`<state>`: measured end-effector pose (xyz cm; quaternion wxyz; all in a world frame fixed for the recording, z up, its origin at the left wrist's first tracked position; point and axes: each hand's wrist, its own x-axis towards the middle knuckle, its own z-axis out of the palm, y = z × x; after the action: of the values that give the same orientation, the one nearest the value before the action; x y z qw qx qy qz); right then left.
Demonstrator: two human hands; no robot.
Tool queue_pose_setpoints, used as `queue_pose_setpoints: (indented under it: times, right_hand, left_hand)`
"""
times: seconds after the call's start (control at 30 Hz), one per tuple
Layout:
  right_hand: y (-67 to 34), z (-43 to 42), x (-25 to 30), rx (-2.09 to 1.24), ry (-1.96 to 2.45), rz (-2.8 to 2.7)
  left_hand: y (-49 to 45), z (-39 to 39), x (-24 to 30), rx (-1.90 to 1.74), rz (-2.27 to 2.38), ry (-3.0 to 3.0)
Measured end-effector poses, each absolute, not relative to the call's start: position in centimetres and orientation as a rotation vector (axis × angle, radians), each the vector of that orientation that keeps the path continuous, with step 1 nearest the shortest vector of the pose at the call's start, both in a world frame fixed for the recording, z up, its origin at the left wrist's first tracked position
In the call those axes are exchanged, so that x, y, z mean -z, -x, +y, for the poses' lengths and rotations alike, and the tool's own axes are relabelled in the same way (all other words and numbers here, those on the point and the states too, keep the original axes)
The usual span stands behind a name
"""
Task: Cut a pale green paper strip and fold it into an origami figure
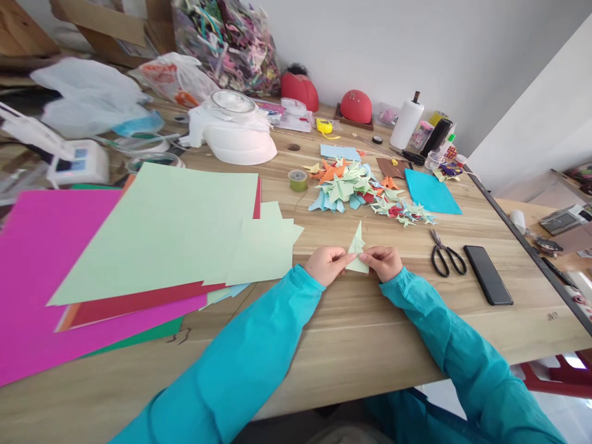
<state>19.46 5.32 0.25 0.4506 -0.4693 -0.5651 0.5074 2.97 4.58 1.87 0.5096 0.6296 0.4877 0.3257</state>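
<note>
A small folded piece of pale green paper is held between my two hands above the wooden table. My left hand pinches its left edge, thumb and fingers closed. On the opposite edge my right hand grips it the same way. The paper's narrow point stands up away from me, and a wider flap hangs below my fingertips. Just beyond lies a pile of folded paper shapes in green, orange, blue and red. Left of my hands are loose pale green sheets.
Large coloured sheets cover the table's left side. Scissors and a black phone lie to the right. A blue sheet, a green tape roll and a yellow tape measure sit farther back.
</note>
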Motion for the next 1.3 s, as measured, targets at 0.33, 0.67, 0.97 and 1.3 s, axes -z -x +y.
queue_pose_setpoints:
  times: [0.33, 0.67, 0.97, 1.3]
  right_hand:
    - [-19.4, 5.3, -0.7, -1.276, 1.193, -1.342]
    - [-19.5, 5.4, -0.7, -1.300, 1.189, -1.323]
    - [-19.4, 5.0, -0.6, -1.367, 1.150, -1.383]
    - [-19.2, 5.2, -0.9, -1.396, 1.145, -1.382]
  left_hand:
    - [-2.9, 4.7, -1.8, -0.774, 1.179, -1.708]
    - [-3.0, 4.4, -2.2, -0.823, 1.151, -1.670]
    - [-3.1, 4.2, -2.6, -0.907, 1.125, -1.474]
    - [-3.4, 4.0, -2.1, -0.770, 1.038, -1.516]
